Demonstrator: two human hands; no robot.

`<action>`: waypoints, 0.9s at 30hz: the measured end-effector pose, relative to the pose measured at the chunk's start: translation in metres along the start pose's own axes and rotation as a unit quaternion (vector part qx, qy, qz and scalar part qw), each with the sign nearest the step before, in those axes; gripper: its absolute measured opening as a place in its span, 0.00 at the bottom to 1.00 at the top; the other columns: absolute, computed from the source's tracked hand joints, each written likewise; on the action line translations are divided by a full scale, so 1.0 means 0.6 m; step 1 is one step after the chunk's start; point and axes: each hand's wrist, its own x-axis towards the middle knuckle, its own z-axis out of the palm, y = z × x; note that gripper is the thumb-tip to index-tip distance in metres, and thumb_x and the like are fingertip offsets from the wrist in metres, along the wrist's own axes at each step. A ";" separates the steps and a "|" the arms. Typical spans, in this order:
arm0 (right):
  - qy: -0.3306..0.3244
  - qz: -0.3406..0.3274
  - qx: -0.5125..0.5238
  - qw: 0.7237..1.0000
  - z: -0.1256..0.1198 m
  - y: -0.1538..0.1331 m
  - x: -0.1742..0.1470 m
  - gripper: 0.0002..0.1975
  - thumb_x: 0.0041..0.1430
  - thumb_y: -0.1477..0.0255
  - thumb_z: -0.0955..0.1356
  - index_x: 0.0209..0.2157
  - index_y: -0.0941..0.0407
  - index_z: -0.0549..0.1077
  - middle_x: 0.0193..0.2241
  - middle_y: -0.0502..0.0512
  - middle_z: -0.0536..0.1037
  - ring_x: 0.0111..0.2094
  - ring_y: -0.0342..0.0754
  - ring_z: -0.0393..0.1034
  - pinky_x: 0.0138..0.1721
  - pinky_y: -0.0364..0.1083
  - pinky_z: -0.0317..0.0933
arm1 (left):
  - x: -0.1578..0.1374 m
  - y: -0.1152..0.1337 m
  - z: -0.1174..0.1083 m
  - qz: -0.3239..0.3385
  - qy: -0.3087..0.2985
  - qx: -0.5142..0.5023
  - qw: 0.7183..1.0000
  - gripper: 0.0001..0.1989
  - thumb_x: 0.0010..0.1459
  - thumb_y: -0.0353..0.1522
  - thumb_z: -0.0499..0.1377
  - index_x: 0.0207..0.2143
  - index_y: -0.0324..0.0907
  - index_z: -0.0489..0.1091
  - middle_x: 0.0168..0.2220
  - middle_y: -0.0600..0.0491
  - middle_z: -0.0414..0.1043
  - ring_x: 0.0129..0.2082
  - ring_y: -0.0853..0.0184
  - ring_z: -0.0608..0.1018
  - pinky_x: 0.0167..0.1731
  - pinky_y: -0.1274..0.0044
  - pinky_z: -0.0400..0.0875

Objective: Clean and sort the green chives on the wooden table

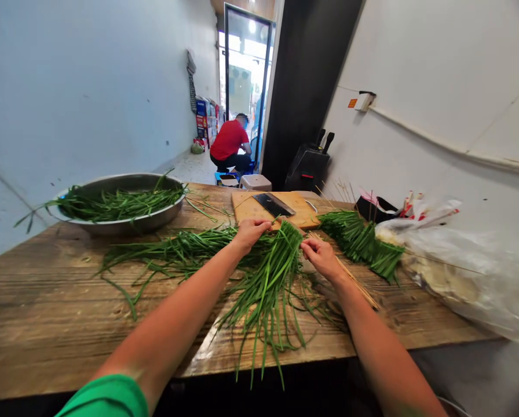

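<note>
A bunch of long green chives (273, 269) hangs fanned out between my hands, its blunt ends up and its loose tips reaching past the table's front edge. My left hand (253, 233) is closed in a pinch at the upper left corner of the bunch. At its right edge, my right hand (321, 257) is pinched too; a thin stick running through the tops cannot be made out clearly. More loose chives (172, 249) lie left of and behind my left forearm. Thin bamboo skewers (358, 285) lie beside my right hand.
A metal basin (112, 227) of chives stands at the back left. Behind my hands, a cleaver (273, 204) rests on a wooden cutting board (246, 209). Skewered chives (359, 237), a black container (375, 209) and a plastic bag (454, 272) are right. A person (230, 141) crouches near the door.
</note>
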 end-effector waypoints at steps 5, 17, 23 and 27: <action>-0.004 0.010 -0.009 1.000 0.000 -0.002 0.000 0.12 0.53 0.64 0.61 0.23 0.56 0.68 0.15 0.48 0.67 0.19 0.42 0.61 0.23 0.41 0.56 | -0.003 -0.003 0.007 -0.019 -0.036 -0.072 0.997 0.15 0.42 0.40 0.61 0.27 0.36 0.74 0.24 0.52 0.74 0.26 0.70 0.71 0.32 0.77 0.64; -0.007 0.021 0.017 1.000 -0.001 -0.009 -0.002 0.13 0.53 0.63 0.61 0.23 0.56 0.67 0.15 0.48 0.66 0.19 0.42 0.61 0.24 0.41 0.56 | -0.010 0.015 0.009 -0.005 -0.010 -0.057 0.998 0.15 0.42 0.37 0.61 0.30 0.35 0.75 0.26 0.51 0.75 0.28 0.69 0.73 0.35 0.76 0.64; 0.004 0.017 0.018 1.000 0.006 -0.009 -0.003 0.12 0.53 0.63 0.61 0.24 0.57 0.67 0.15 0.48 0.66 0.19 0.42 0.61 0.23 0.41 0.56 | -0.021 0.015 0.016 0.094 -0.008 0.129 0.987 0.12 0.49 0.34 0.56 0.33 0.37 0.75 0.34 0.50 0.76 0.35 0.66 0.75 0.39 0.76 0.65; 0.014 0.008 0.023 1.000 0.004 0.004 -0.001 0.14 0.53 0.62 0.61 0.23 0.57 0.67 0.15 0.48 0.66 0.18 0.41 0.59 0.22 0.41 0.54 | -0.032 0.029 0.020 0.160 -0.034 0.233 0.959 0.11 0.52 0.33 0.53 0.31 0.40 0.76 0.33 0.53 0.76 0.35 0.68 0.75 0.39 0.78 0.65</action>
